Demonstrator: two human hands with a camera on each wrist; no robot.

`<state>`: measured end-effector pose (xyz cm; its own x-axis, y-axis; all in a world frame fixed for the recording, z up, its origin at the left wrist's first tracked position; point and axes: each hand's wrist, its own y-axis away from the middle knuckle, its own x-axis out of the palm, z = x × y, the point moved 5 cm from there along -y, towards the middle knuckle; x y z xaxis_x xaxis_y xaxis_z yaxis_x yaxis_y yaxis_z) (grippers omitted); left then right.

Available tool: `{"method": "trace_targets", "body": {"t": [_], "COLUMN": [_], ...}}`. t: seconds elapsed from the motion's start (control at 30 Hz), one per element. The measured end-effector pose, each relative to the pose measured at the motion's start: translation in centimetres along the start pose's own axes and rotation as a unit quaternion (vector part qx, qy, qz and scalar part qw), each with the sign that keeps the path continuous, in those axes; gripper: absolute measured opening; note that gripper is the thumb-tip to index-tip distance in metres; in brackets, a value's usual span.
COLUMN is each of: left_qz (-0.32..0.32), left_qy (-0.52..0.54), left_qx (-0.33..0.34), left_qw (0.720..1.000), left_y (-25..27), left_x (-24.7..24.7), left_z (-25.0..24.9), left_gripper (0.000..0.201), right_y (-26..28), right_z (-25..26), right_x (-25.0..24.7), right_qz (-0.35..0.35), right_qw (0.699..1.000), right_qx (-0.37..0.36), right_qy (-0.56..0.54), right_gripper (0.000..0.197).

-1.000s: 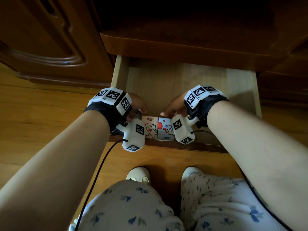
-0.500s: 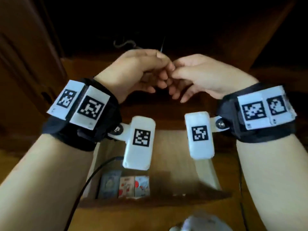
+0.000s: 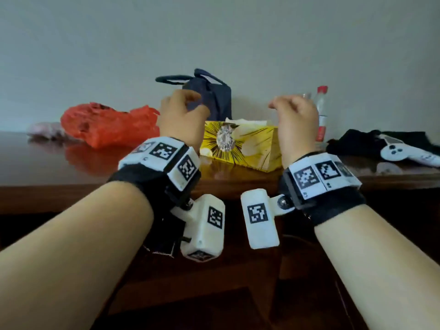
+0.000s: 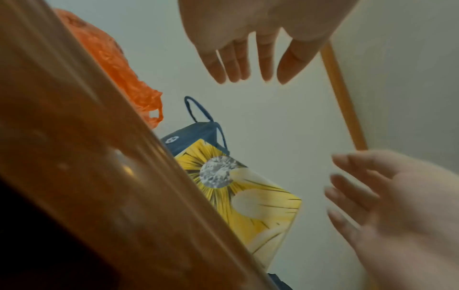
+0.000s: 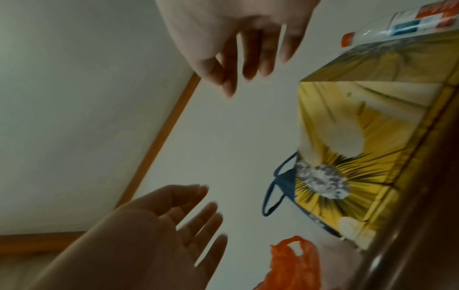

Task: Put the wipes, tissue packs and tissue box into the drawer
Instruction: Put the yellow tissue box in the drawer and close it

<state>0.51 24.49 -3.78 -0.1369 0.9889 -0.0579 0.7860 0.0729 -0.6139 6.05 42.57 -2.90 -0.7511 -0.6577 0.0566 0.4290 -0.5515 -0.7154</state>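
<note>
A yellow tissue box with a white tissue poking from its top stands on the dark wooden tabletop. My left hand hovers just left of the box, fingers loosely bent and holding nothing. On the other side my right hand hovers the same way, also empty. The left wrist view shows the left hand's fingers spread in the air above the box. In the right wrist view the right hand's fingers are spread beside the box. The drawer is out of view.
A crumpled red plastic bag lies left of the box. A dark blue bag stands behind it against the wall. At the right are a clear bottle with a red cap, black cloth and a white controller.
The view has risen from the open drawer to the tabletop. Both hands left the packs in the drawer, lifted, and spread apart to either side of the tissue box.
</note>
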Motion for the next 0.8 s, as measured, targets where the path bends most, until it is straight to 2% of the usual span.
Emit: {"method": "trace_targets", "body": {"t": [0.03, 0.07, 0.13, 0.2, 0.27, 0.37, 0.4, 0.43, 0.5, 0.57, 0.67, 0.73, 0.8], "left_qz": [0.006, 0.020, 0.062, 0.104, 0.129, 0.156, 0.158, 0.148, 0.118, 0.097, 0.051, 0.011, 0.028], "left_qy": [-0.028, -0.039, -0.030, -0.032, -0.016, 0.016, 0.019, 0.018, 0.036, 0.012, 0.036, 0.066, 0.149], "left_qx": [-0.032, -0.064, -0.114, -0.129, -0.149, -0.179, -0.185, -0.189, -0.203, -0.203, -0.214, -0.231, -0.227], "left_qw": [0.999, 0.997, 0.991, 0.986, 0.980, 0.971, 0.970, 0.971, 0.971, 0.974, 0.975, 0.971, 0.962], "left_y": [-0.4, -0.9, -1.8, -2.3, -2.5, -2.2, -2.1, -2.1, -2.0, -2.0, -2.0, -2.1, -1.4], "left_x": [0.5, 1.1, 2.6, 4.0, 5.3, 7.0, 7.3, 7.5, 7.4, 6.6, 4.0, 1.8, 0.4], "left_z": [0.7, 1.7, 3.6, 4.6, 5.2, 5.4, 5.3, 5.3, 5.5, 5.6, 6.0, 6.2, 5.3], "left_gripper": [0.054, 0.068, 0.081, 0.068, 0.064, 0.060, 0.054, 0.053, 0.060, 0.069, 0.070, 0.057, 0.050], "right_y": [-0.6, -1.1, -1.8, -1.9, -2.2, -2.4, -2.4, -2.5, -2.5, -2.4, -1.4, -0.3, 1.1], "right_z": [-0.9, -2.0, -4.7, -6.7, -8.1, -8.9, -9.0, -9.2, -9.3, -9.5, -8.9, -8.1, -7.0], "right_x": [-0.5, -0.9, -1.1, -0.6, 0.1, 0.9, 1.1, 1.2, 1.0, 0.7, -0.1, -0.8, -1.3], "right_qz": [-0.028, -0.044, -0.002, 0.078, 0.138, 0.206, 0.220, 0.223, 0.214, 0.213, 0.211, 0.233, 0.272], "right_qw": [0.999, 0.995, 0.985, 0.978, 0.963, 0.948, 0.946, 0.947, 0.955, 0.961, 0.963, 0.947, 0.922], "right_qx": [0.008, 0.036, 0.115, 0.182, 0.229, 0.236, 0.224, 0.210, 0.184, 0.167, 0.153, 0.146, 0.101], "right_qy": [0.038, 0.083, 0.125, 0.068, 0.019, 0.050, 0.077, 0.093, 0.089, 0.060, -0.065, -0.166, -0.254], "right_gripper": [0.007, 0.017, 0.051, 0.079, 0.101, 0.131, 0.129, 0.119, 0.094, 0.083, 0.068, 0.063, 0.066]}}
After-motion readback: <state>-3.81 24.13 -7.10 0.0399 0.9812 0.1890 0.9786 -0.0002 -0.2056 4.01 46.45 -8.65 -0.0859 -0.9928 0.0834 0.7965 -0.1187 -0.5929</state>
